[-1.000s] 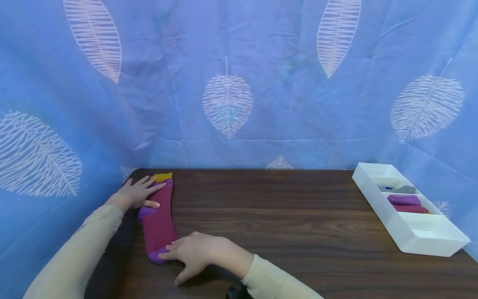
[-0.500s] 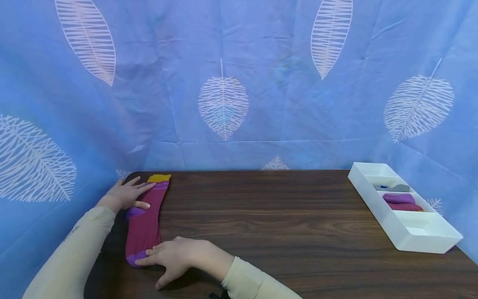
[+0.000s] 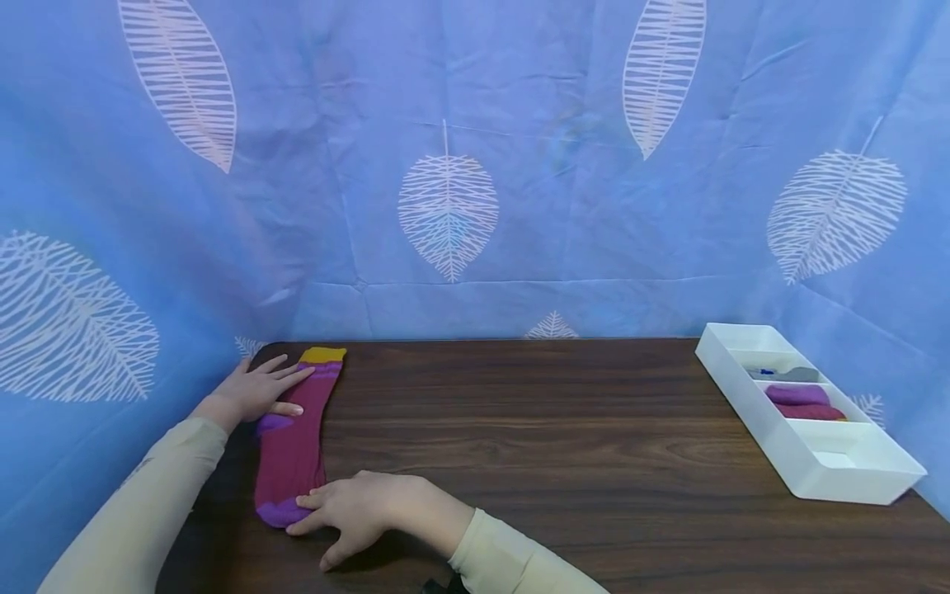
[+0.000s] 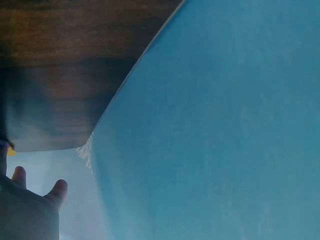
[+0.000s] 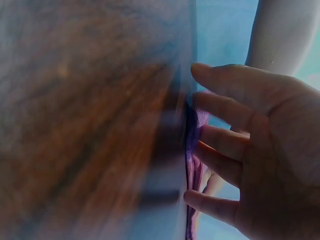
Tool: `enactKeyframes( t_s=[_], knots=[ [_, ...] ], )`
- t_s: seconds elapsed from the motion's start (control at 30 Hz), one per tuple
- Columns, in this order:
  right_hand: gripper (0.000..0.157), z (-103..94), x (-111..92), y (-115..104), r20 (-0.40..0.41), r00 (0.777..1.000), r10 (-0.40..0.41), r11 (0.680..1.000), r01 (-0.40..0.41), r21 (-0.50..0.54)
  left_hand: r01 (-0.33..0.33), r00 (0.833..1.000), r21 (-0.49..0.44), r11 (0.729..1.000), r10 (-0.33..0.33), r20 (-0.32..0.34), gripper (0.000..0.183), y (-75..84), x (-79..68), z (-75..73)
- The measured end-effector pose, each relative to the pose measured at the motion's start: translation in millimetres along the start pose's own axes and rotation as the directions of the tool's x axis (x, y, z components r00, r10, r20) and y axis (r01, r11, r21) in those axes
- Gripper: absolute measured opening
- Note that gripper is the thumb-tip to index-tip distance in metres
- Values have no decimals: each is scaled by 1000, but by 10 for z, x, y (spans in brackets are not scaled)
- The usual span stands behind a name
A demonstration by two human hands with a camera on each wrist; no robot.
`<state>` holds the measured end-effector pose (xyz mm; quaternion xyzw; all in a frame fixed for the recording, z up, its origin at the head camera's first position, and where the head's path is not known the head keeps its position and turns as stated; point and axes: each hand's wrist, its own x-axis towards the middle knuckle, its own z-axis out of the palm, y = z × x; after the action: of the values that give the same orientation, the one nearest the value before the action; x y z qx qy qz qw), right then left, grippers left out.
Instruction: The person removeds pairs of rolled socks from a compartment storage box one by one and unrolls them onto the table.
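A magenta sock (image 3: 293, 454) lies flat and lengthwise on the left of the table in the head view. Its cuff is yellow at the far end; heel and toe are purple. My left hand (image 3: 251, 392) rests with spread fingers on the upper left side of the sock, near the cuff. Beside the toe, my right hand (image 3: 364, 511) touches the sock's right edge with extended fingertips. In the right wrist view those fingers (image 5: 220, 142) stand spread against the purple and pink knit. Only part of the left hand (image 4: 30, 210) shows in the left wrist view.
A white divided box (image 3: 816, 462) stands at the table's right edge. One compartment holds a grey item (image 3: 794, 374); another holds purple and magenta folded fabric (image 3: 800, 396). Blue leaf-print cloth (image 3: 519, 231) hangs behind the dark wooden table (image 3: 534, 429) and along its sides.
The toe end of the sock has shifted left along with my right hand. My left hand has slid slightly left on the sock. The head view has shifted a little.
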<state>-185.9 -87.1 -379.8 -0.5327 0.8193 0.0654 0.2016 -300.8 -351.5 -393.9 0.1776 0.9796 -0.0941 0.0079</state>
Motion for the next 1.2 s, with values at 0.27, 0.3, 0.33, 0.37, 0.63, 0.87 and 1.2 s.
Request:
enactKeyframes(
  t_s=[0.27,0.3,0.33,0.37,0.63,0.87,1.2],
  knots=[
    [59,-2,-21,10,-15,1000,2,998,-3,-65,5,1000,-4,1000,-5,-31,84,-10,26,44],
    [60,-3,-23,1,-23,1000,8,996,-10,-93,5,999,-4,1000,-5,-34,85,-12,25,41],
    [60,-4,-25,-12,-34,999,15,991,-20,-130,6,999,-6,1000,-6,-35,86,-11,24,36],
    [60,-4,-25,-29,-41,999,27,985,-34,-167,6,999,-7,1000,-6,-36,86,-9,22,30],
    [56,-26,-52,-116,-48,991,125,939,-134,-318,10,999,9,1000,-9,-40,85,-7,11,14],
    [66,-35,-54,-72,-66,996,59,952,-76,-295,40,999,-21,999,-41,-32,87,-29,15,23],
    [73,-18,-32,4,-82,996,-43,994,34,-101,33,998,5,999,-33,-45,90,-5,15,17]
  ],
)
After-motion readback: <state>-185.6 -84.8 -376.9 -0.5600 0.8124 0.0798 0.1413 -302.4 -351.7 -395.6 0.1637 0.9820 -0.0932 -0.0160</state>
